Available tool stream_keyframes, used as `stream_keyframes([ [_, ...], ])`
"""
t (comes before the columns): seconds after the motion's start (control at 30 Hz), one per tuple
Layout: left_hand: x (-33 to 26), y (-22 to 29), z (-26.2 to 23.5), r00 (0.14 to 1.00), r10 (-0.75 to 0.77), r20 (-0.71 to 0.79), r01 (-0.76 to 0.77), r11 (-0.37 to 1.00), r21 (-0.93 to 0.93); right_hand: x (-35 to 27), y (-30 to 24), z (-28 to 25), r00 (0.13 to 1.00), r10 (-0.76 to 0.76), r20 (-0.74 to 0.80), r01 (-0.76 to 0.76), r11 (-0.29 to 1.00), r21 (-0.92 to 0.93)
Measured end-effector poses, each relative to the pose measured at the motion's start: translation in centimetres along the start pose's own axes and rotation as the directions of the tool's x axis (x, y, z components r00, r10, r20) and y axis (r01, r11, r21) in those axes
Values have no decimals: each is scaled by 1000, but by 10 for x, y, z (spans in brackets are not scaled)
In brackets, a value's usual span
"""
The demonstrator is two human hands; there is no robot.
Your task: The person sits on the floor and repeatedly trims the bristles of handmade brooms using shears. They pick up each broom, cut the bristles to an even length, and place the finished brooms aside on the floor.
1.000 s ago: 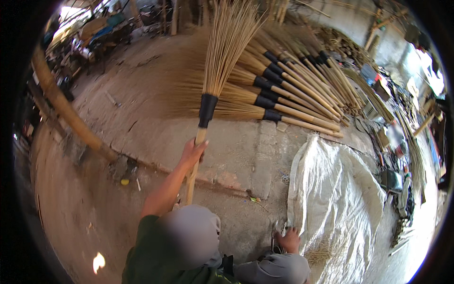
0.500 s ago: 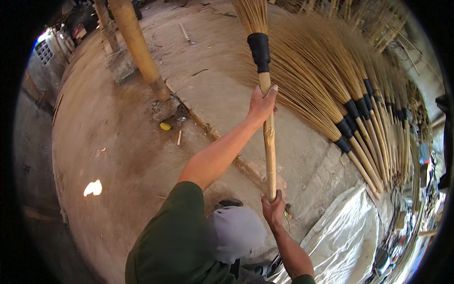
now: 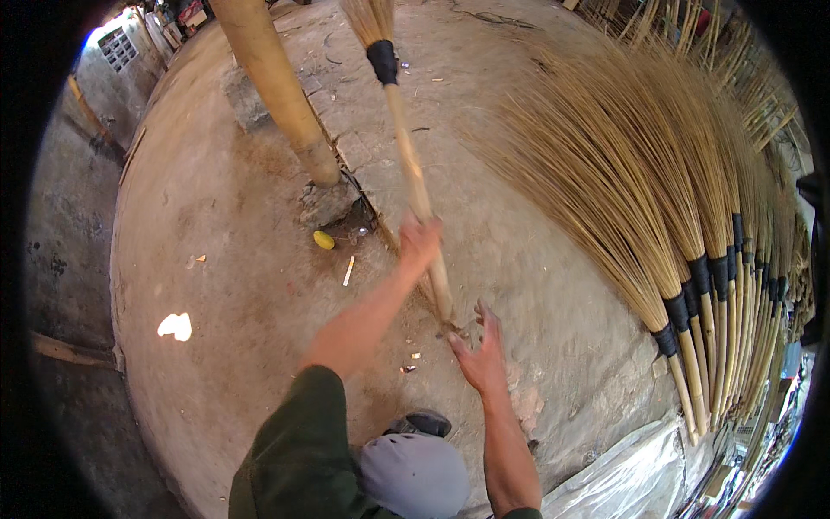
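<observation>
While the left hand (image 3: 421,241) clasps a straight wooden broom handle (image 3: 405,143), the right hand (image 3: 482,357) splays near its end.

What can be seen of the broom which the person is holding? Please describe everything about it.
The broom has a long, pale handle that looks like wood or bamboo, a black band around its neck, and thin tan bristles, cut off by the picture's upper edge. It slants, with its bristle end toward the upper left, right of a thick yellowish post. The left hand grips the handle; the right hand, open, is at its lower end, contact unclear.
</observation>
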State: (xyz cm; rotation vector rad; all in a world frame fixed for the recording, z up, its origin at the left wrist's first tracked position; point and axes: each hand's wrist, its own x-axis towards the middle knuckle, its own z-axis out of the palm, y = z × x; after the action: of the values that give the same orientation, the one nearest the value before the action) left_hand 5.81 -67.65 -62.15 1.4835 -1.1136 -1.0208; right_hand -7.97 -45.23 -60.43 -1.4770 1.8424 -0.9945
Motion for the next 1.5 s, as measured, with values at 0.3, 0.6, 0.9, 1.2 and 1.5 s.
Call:
stream_keyframes([
  [0.3,220,10,-43,932,333,-141,-129,670,731,-67,97,-70,942,334,47,-336,941,48],
  [0.6,100,-32,39,950,21,312,-288,445,848,-79,136,-116,901,407,-151,-404,913,52],
  [0.9,-211,-44,215,358,367,858,-788,611,67,-21,220,-229,809,329,-486,-410,910,-66],
  [1.2,-231,-68,230,342,283,896,-872,451,190,60,318,-389,743,-70,-665,-422,722,-548],
  [1.5,-234,-53,233,350,366,862,-883,437,173,87,298,-424,778,226,-587,-617,453,-644],
])
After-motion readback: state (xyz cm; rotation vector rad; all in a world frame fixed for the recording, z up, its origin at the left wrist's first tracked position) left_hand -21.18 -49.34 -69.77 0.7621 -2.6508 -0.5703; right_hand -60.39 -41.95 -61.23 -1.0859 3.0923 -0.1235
